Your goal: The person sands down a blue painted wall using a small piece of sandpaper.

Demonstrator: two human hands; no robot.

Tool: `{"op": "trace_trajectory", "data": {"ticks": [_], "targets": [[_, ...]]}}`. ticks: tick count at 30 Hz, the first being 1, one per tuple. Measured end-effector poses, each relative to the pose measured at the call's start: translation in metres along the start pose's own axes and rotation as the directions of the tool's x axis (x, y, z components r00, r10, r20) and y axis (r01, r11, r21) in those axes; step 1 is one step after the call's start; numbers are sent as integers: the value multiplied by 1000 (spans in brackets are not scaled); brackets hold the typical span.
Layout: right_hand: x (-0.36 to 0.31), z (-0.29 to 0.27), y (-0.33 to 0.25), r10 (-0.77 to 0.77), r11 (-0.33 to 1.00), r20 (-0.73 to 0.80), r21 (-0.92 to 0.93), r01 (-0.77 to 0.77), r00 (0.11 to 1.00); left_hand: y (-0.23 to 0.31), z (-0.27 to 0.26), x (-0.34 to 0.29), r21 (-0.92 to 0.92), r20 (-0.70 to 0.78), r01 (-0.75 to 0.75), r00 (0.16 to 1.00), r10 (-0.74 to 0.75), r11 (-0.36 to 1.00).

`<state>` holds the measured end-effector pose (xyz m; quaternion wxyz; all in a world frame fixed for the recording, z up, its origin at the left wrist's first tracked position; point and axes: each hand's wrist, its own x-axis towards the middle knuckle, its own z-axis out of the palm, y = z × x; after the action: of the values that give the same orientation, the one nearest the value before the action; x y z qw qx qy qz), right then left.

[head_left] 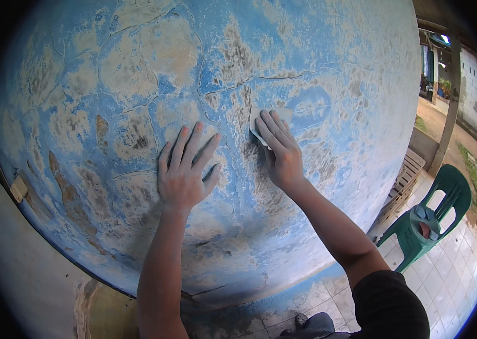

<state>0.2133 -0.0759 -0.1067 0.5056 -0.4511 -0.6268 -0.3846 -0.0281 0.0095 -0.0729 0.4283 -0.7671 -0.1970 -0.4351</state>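
Note:
A wall (272, 42) with worn blue paint, pale bare patches and long cracks stands right in front of me. My left hand (185, 175) lies flat on it, fingers spread, holding nothing. To the right, my right hand (281, 150) presses a pale sheet of sandpaper (256, 120) to the wall under its close-set fingers. One edge of the sheet curls away below the fingers; its rough face is hidden. Both hands look dusty. Around them the paint is scuffed, with dark mottled spots.
At the right, a green plastic chair (448, 198) holds a crumpled cloth-like bundle (423, 221). Behind it are stacked wooden slats (409, 172) and a post (452, 107). White floor tiles (427, 277) show dust near the wall's foot. A pale switch box (18, 188) is at far left.

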Motion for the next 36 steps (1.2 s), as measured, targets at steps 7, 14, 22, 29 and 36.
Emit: {"op": "trace_trajectory", "data": {"ticks": [7, 14, 22, 29, 36], "targets": [[-34, 1, -10, -119, 990, 186, 95, 102, 975, 5, -3, 1, 10, 8, 29, 1000, -29, 1000], [13, 6, -24, 56, 994, -54, 98, -51, 997, 6, -4, 2, 14, 1, 2, 1000, -2, 1000], [-10, -5, 7, 95, 995, -48, -13, -95, 994, 4, 0, -3, -3, -19, 5, 1000, -5, 1000], [-36, -12, -5, -85, 996, 203, 37, 79, 976, 3, -7, -3, 44, 16, 10, 1000, -11, 999], [-2, 0, -25, 79, 995, 3, 54, -79, 997, 3, -1, -2, 6, -1, -56, 998, 56, 998]]}}
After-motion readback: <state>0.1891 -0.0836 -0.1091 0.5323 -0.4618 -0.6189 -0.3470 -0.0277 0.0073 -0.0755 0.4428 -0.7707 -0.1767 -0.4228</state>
